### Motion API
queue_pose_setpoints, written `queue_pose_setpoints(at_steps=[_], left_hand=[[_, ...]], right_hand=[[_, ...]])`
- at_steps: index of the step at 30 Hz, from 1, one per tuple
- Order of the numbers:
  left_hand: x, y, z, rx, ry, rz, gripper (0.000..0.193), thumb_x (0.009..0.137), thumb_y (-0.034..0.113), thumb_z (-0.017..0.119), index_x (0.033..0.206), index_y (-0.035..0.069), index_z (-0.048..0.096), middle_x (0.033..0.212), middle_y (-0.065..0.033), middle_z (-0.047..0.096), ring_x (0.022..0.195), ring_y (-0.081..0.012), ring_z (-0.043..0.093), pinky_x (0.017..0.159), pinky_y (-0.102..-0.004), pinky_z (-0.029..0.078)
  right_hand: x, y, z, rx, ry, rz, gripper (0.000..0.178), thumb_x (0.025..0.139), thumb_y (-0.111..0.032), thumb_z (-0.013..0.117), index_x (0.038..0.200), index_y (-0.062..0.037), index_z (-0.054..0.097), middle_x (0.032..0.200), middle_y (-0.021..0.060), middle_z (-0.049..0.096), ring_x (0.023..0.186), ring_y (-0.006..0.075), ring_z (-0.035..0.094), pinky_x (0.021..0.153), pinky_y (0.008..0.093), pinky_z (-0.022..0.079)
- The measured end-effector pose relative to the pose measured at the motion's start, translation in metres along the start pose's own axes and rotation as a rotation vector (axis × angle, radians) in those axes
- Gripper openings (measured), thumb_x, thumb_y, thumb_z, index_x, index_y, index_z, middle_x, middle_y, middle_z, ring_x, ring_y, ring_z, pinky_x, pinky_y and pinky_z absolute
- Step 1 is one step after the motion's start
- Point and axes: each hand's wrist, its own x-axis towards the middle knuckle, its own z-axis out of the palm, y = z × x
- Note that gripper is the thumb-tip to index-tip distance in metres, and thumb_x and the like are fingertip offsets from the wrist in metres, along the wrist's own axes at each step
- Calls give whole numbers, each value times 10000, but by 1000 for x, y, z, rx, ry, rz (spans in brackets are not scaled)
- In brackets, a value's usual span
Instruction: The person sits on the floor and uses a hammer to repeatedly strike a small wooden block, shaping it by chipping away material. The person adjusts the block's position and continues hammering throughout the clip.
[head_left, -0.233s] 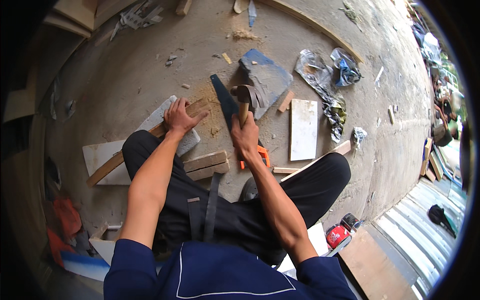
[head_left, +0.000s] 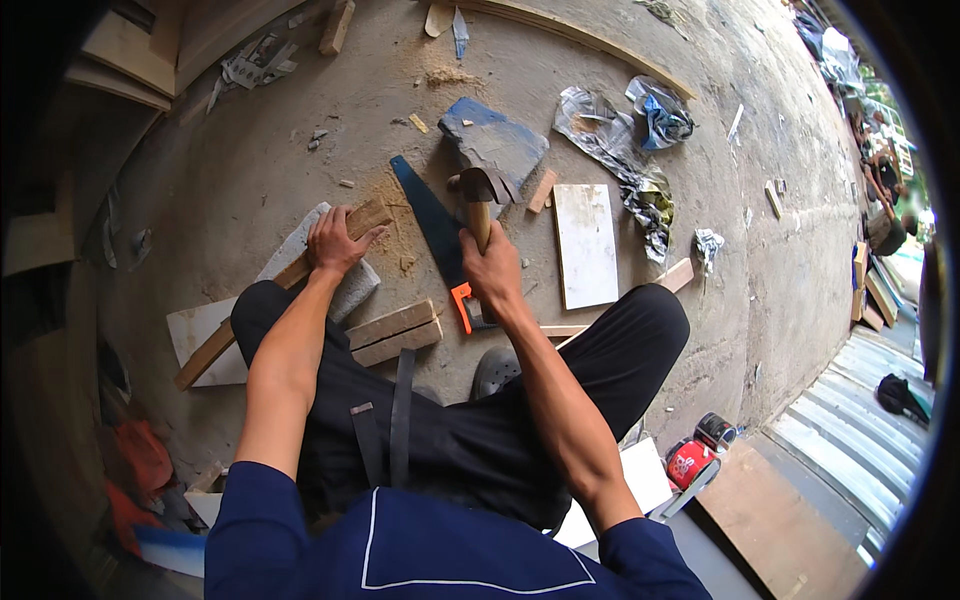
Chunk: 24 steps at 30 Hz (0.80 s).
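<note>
My left hand [head_left: 338, 242] grips the upper end of a long wooden batten [head_left: 212, 352], its fingers over the far side and the thumb apart along the near side. The batten slants across a pale block [head_left: 354, 294] and a white board [head_left: 197, 325], passing beside my left knee. In my right hand [head_left: 492, 268] is a claw hammer [head_left: 482, 205], closed round the wooden handle with the metal head up. A handsaw [head_left: 428, 212] with a dark blade and orange grip lies on the floor just left of the hammer.
Two short wood pieces [head_left: 395, 333] lie between my legs. Beyond the hammer sits a blue-grey slab [head_left: 497, 142]. To the right are a white panel [head_left: 587, 246], crumpled plastic [head_left: 650, 200] and a small wood block [head_left: 542, 191]. A red can [head_left: 688, 462] stands by my right side.
The view has shifted slightly, so the floor things sit further left in the picture. Both hands keep their holds on the batten and the hammer.
</note>
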Motion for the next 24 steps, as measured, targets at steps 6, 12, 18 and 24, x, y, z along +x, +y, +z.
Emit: queue_pose_setpoints(at_steps=[6, 12, 18, 24], left_hand=[[18, -1, -43, -93, -263, 37, 639, 867, 689, 483, 1052, 94, 621, 952, -127, 680, 927, -352, 644, 786, -475, 492], [21, 12, -66, -279, -626, -147, 655, 946, 626, 368, 1045, 60, 683, 1023, -227, 665, 1006, -395, 611, 857, -439, 455], [14, 3, -36, -128, -390, -189, 779, 874, 752, 348, 1068, 89, 707, 1082, -166, 650, 1099, -341, 566, 940, -453, 419], [7, 7, -8, -79, -243, -306, 763, 870, 746, 374, 1047, 90, 719, 1095, -152, 636, 1066, -313, 563, 948, -455, 405]], right_hand=[[-9, 31, -3, 135, 12, 123, 353, 905, -323, 601, 979, 20, 564, 735, 231, 631, 687, 402, 635, 644, 452, 475], [-13, 42, 9, 115, -24, 69, 361, 900, -331, 611, 934, 26, 578, 741, 227, 636, 700, 401, 629, 675, 460, 473], [-21, 40, 13, 39, -114, 33, 374, 900, -337, 606, 970, 29, 586, 807, 247, 643, 778, 416, 630, 721, 456, 469], [-20, 62, 23, 77, -140, 66, 384, 903, -340, 609, 994, 31, 573, 788, 231, 637, 738, 362, 632, 709, 449, 472]])
